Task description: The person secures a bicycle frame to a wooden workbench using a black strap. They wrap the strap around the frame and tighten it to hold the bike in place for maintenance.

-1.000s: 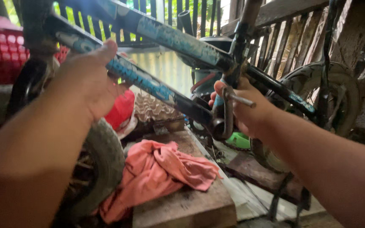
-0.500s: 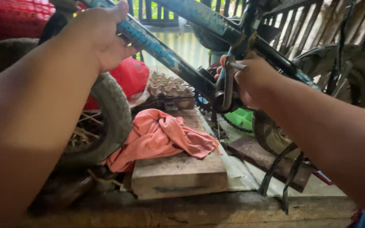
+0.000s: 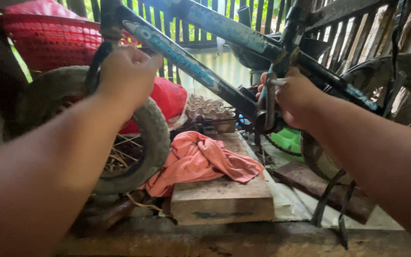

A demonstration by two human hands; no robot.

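Far left, a red mesh basket (image 3: pixel 48 40) holds a red bag. Left hand (image 3: pixel 127 76) grips the bicycle frame (image 3: pixel 181 59); egg tray (image 3: pixel 208 107) behind; right hand (image 3: pixel 293 97) clamps the crank arm (image 3: pixel 269 107).

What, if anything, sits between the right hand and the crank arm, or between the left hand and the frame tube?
Nothing visible. The right hand is already closed around the crank arm at the bottom bracket, and the left hand is on the blue frame tube near the front tyre. The orange cloth lies lower, on the wooden block.
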